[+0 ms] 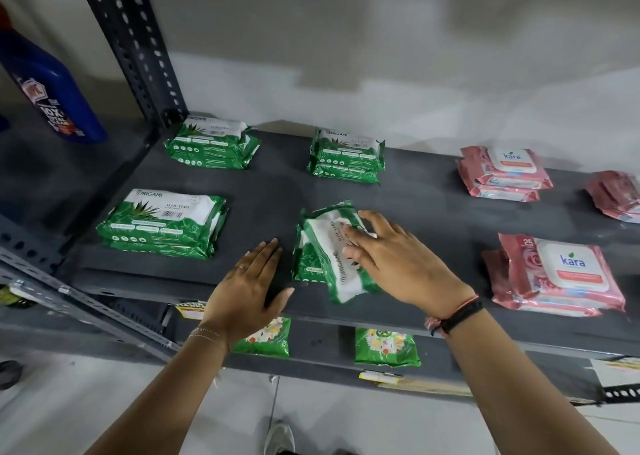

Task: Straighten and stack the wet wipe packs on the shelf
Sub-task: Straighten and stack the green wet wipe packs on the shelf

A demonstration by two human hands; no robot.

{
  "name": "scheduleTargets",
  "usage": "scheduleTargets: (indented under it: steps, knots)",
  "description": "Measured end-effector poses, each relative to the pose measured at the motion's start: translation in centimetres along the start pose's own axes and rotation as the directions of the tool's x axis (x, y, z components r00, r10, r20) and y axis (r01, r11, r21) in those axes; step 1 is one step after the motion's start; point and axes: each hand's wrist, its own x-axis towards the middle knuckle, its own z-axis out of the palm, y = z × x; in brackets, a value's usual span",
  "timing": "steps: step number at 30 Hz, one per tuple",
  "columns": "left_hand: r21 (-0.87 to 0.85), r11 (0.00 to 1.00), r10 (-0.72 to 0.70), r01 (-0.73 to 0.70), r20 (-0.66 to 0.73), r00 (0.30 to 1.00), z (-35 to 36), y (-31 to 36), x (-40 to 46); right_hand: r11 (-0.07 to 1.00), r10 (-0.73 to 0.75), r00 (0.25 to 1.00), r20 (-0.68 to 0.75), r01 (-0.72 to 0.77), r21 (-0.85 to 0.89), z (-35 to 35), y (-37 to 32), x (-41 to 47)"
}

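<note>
On the dark grey shelf (429, 212), a crooked pile of green Origami wipe packs (322, 257) lies near the front middle, turned about ninety degrees and skewed. My right hand (391, 257) lies flat on top of this pile, fingers spread. Just left of the pile, my left hand (249, 292) rests open on the shelf without touching it. Neat green stacks sit at front left (162, 222), back left (211, 143) and back middle (346, 155). Pink Kara stacks sit at back right (502, 174) and front right (557, 274).
More pink packs (616, 195) lie at the far right edge. A blue bottle (52, 87) stands left of the slotted upright post (138, 46). On the lower shelf lie two green pouches (386, 347), (266, 338). A wall closes the back.
</note>
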Motion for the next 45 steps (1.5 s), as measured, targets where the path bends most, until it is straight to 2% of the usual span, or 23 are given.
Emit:
scheduleTargets:
  steps: [3,6,9,13,19,21,24,26,34,45]
  knots:
    - [0.005,1.0,0.007,-0.007,-0.004,1.0,-0.1,0.1,0.0,0.999,-0.031,0.999,0.018,0.03,0.022,-0.6,0.7,-0.3]
    - [0.008,1.0,0.007,-0.007,-0.005,1.0,-0.1,0.1,0.0,0.984,-0.13,0.99,0.062,0.136,-0.113,-1.2,1.3,-0.1]
    - [-0.001,1.0,0.002,-0.002,-0.011,1.0,0.0,0.0,0.0,0.972,-0.179,0.973,0.143,0.197,-0.127,-0.7,1.3,0.5]
    - [-0.012,1.0,-0.005,0.005,-0.014,1.0,0.0,0.0,0.1,0.979,-0.148,0.988,0.05,0.154,-0.136,-0.2,1.4,0.7]
    - [-0.023,1.0,-0.01,0.01,-0.013,1.0,0.1,0.0,0.1,0.98,0.08,0.994,-0.07,-0.091,-0.178,0.2,-1.2,0.4]
    - [-0.034,0.999,-0.016,0.016,-0.012,1.0,0.1,0.0,0.2,0.983,0.063,0.997,-0.045,-0.069,-0.172,-0.1,-0.9,0.5]
    - [-0.015,1.0,-0.011,0.011,0.002,1.0,0.1,-0.1,0.1,0.984,-0.053,0.996,0.077,0.065,-0.167,-0.6,0.9,1.1]
    - [-0.016,1.0,-0.006,0.006,0.011,1.0,0.1,-0.2,0.1,0.987,-0.091,0.991,0.103,0.103,-0.126,-0.6,1.8,1.5]
    - [-0.002,1.0,-0.002,0.002,0.029,1.0,0.0,-0.2,0.2,0.996,-0.055,0.996,-0.064,0.05,-0.069,0.3,1.6,1.2]
    - [-0.019,1.0,-0.005,0.006,0.024,1.0,0.5,-0.5,0.2,0.998,-0.046,0.994,-0.099,0.041,-0.049,0.8,1.5,0.9]
